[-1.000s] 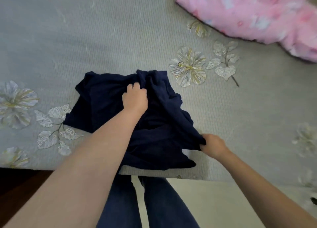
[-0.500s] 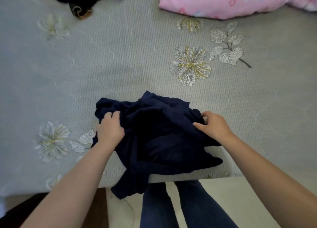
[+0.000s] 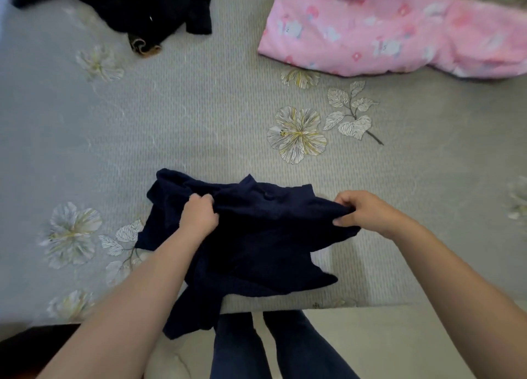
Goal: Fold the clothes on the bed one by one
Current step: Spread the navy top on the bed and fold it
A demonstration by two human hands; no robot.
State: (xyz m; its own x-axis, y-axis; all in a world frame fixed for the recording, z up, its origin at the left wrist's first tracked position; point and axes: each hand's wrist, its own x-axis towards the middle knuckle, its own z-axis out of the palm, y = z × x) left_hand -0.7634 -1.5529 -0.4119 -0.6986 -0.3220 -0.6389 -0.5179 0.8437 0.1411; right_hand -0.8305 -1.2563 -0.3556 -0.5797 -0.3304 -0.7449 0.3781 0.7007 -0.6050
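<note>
**Navy garment bunched at the bed edge, both hands gripping**

Head view:

Navy garment (image 3: 256,236) on the grey flowered bed cover (image 3: 185,127), close to the near edge, crumpled, with one loose part trailing off the edge toward the floor. Left hand (image 3: 198,217) with fingers curled into a bunch of cloth at the upper left. Right hand (image 3: 368,212) pinching the upper right edge between thumb and curled fingers. Cloth pulled fairly taut between the two grips, the rest below slack and layered.

Likely trouble from here:
- Sliding off the bed, since so much cloth sits at the edge and one part already hangs over; a pull toward the body probably drags the rest down.
- Uneven spread, since the left grip takes a wad, not a clean edge or seam; layers hidden beneath could stay twisted and spoil the fold.
- Mistaking sleeve for hem: dark, shapeless fabric, parts hard to tell apart.
- Crowding the pieces farther up the bed if flung too far forward.

Count:
- Hands: two, both grasping.
- Navy garment: one, unfolded.
- Black clothes (image 3: 137,10): one heap at the far left, number of pieces impossible to tell.
- Pink printed garment (image 3: 385,28): one, far right, partly out of frame.
- Folded pieces: none visible.
</note>
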